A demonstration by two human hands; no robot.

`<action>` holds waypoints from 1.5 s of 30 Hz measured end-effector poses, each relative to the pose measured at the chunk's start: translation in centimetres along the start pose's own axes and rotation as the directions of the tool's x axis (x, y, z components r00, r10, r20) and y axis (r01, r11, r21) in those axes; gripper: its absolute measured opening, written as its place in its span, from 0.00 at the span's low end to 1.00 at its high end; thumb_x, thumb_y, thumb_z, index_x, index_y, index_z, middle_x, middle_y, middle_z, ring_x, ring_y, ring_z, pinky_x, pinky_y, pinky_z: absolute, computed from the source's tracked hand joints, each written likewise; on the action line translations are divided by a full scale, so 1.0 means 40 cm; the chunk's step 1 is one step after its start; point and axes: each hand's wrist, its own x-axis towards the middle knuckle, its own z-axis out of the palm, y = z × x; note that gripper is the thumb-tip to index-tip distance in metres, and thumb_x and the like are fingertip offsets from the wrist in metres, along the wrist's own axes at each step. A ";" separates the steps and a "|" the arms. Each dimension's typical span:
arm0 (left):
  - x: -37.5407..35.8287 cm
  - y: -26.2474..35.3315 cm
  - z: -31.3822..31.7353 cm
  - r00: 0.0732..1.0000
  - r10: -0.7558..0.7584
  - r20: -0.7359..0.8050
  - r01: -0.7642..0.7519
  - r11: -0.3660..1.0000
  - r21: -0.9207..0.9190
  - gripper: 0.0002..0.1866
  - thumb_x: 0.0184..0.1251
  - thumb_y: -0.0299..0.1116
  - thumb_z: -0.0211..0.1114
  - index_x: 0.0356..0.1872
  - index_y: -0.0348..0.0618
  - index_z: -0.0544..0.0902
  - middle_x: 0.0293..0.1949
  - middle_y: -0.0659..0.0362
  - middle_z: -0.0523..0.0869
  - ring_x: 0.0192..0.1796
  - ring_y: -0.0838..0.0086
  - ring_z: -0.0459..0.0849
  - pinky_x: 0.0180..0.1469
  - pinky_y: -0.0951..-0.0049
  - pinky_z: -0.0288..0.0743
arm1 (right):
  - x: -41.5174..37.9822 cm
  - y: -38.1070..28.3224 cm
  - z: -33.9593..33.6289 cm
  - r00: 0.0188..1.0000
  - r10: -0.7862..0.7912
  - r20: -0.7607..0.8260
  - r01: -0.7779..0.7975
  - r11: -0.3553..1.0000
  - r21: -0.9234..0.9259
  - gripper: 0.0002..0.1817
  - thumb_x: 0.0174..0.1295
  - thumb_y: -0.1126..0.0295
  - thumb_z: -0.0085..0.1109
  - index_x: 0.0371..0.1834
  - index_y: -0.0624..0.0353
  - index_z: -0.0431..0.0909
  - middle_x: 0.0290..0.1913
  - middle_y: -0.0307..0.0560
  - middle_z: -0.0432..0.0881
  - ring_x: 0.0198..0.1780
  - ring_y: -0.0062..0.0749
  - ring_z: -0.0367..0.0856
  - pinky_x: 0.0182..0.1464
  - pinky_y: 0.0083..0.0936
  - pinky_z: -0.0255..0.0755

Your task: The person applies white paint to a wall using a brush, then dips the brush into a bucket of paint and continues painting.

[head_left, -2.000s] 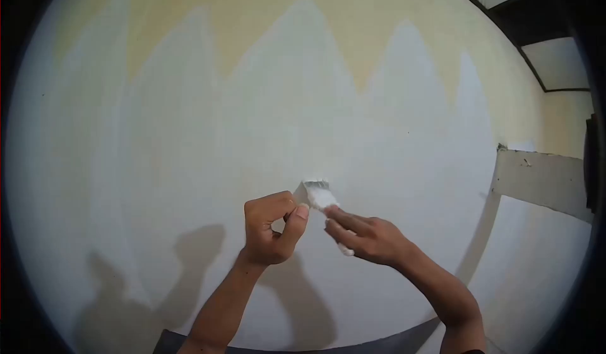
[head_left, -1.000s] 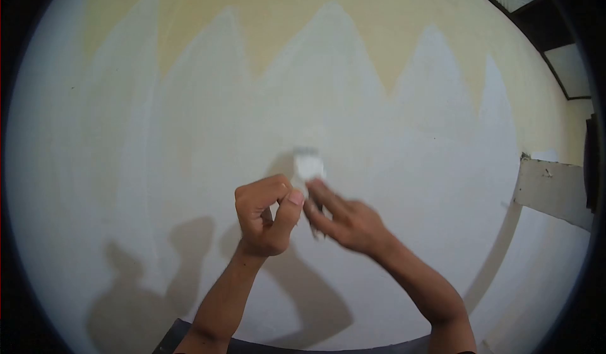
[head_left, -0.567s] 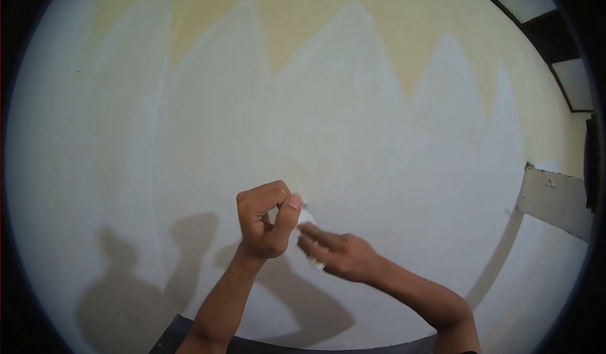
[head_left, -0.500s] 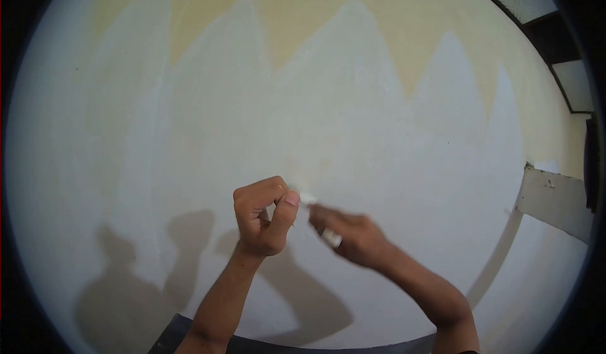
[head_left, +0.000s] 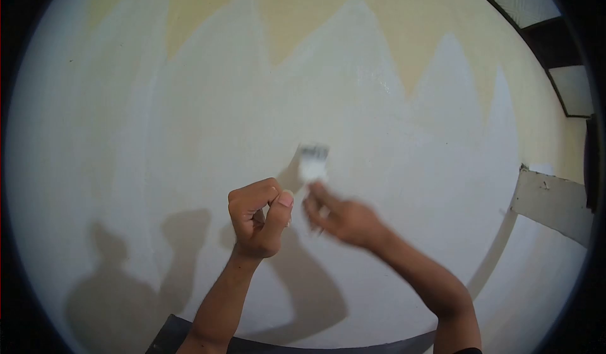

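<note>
A paintbrush (head_left: 313,166) is gripped in the fingers of my right hand (head_left: 347,218). It points upward against the wall (head_left: 353,120), its pale body smeared by motion and its tip dark. My left hand (head_left: 260,218) is closed, thumb pressed to the curled fingers, just left of the right hand and in front of the wall. What it holds, if anything, is hidden inside the fingers. Pale grey-white paint covers most of the wall, ending at the top in jagged peaks against yellow paint (head_left: 303,6).
A grey board (head_left: 549,196) juts out at the right side. Dark-framed panels (head_left: 571,89) stand at the upper right. Along the bottom runs a dark edge (head_left: 303,348). Shadows (head_left: 113,291) of a head and arms fall on the lower left wall.
My right hand has turned the paintbrush from beside my left hand to point upward at the wall. The left hand stays closed in nearly the same place.
</note>
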 end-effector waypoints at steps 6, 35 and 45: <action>0.099 -0.152 -0.011 0.998 0.057 0.042 -0.054 0.997 -0.059 0.19 0.65 0.24 0.55 0.13 0.39 0.64 0.14 0.59 0.72 0.15 0.81 0.68 0.18 0.78 0.63 | 0.044 0.059 0.043 0.993 0.120 -0.017 -0.114 0.972 0.204 0.16 0.60 0.77 0.65 0.51 0.61 0.78 0.54 0.57 0.84 0.47 0.43 0.89 0.38 0.30 0.87; 0.031 -0.126 -0.061 1.000 -0.001 -0.017 -0.001 0.996 -0.091 0.20 0.65 0.25 0.55 0.12 0.40 0.63 0.14 0.60 0.70 0.15 0.80 0.68 0.17 0.77 0.63 | 0.135 0.258 -0.004 0.811 0.440 -0.386 -0.306 0.881 0.361 0.15 0.58 0.84 0.61 0.49 0.60 0.80 0.42 0.55 0.87 0.39 0.36 0.89 0.41 0.31 0.84; 0.069 0.024 -0.031 0.999 -0.046 -0.015 0.045 0.996 -0.078 0.17 0.62 0.22 0.59 0.13 0.37 0.69 0.13 0.62 0.72 0.17 0.82 0.65 0.21 0.77 0.55 | 0.080 -0.100 0.085 0.978 -0.206 -0.022 0.205 0.978 -0.043 0.14 0.60 0.73 0.58 0.48 0.63 0.72 0.50 0.71 0.81 0.44 0.50 0.89 0.21 0.27 0.80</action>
